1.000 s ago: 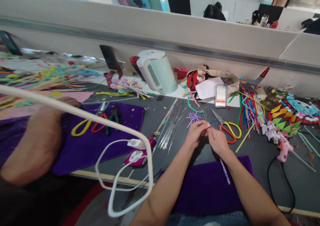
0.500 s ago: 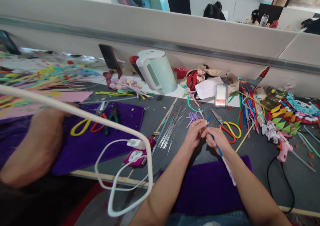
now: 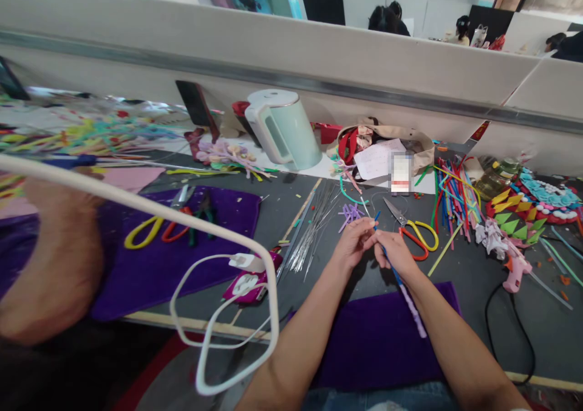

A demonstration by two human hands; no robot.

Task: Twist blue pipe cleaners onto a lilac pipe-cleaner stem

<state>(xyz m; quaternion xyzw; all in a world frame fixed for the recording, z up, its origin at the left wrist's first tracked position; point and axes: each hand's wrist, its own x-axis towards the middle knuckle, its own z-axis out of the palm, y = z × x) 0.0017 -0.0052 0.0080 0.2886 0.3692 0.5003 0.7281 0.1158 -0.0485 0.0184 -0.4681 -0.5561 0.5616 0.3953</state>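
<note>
Both hands are on the same thing here, a skinny blue-and-lilac stem (image 3: pixel 410 306). It slants between the hands above the counter (image 3: pixel 460 271), blue end up top, and the lilac end runs down over the purple cloth (image 3: pixel 382 341) by the right forearm.

The left hand (image 3: pixel 357 241) has its thumb and fingertips pinched together at the blue tip (there's a thin silvery strand (image 3: pixel 363 203) poking up right there too, can't tell if it's gripped). The right hand (image 3: pixel 394 253) is curled closed around the blue stretch just below, with the fingers bunched up and the two hands practically touching.

Nearest stuff: scissors (image 3: pixel 405 221) with one yellow and one red handle, lying spread just beyond the right hand. A little purple bunch (image 3: pixel 350 215) sits close past the left hand, with a spray of silvery wires (image 3: pixel 310 241) off to its left.
</note>
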